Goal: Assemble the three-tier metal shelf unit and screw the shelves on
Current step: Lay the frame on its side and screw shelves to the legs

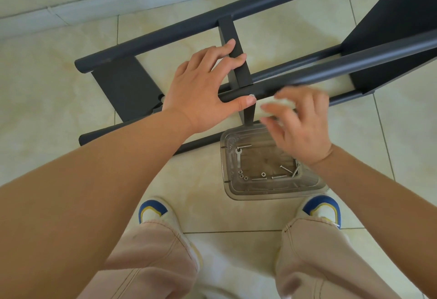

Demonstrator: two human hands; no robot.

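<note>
Nearest the lens: two bare forearms and knees in pale pink trousers (151, 261), with white shoes with blue-and-yellow toes (156, 211) planted on the glossy beige floor tiles (59, 114).

Between the shoes, a clear plastic rectangular tray (305, 191) is set on the floor. A small flat silver spanner (238, 156), several long silver bolts (279, 177) and a few small nuts (242, 175) are seen inside it.

Just beyond the tray, the dark grey three-tier metal shelf unit (123, 86) is lying on its side on the tiles, round tube legs running left to right. One flat shelf panel is seen at the left end, a narrow middle shelf (236, 55) edge-on at centre, a deeper shelf at the upper right.

The left hand (201, 88) is laid on the frame: fingers spread and fairly straight, index and middle fingertips against the middle shelf edge, thumb pressed along the nearer tube leg (331, 67). A silver bolt head (252, 96) is seen in that tube, touching the thumb tip.

The right hand (300, 123) is hovering just right of the bolt, above the tray's far edge. It is motion-blurred; fingers are loosely curled and apart, and nothing is visibly held, though a small item cannot be ruled out.

A pale grey skirting board (94, 8) is visible along the top left.
</note>
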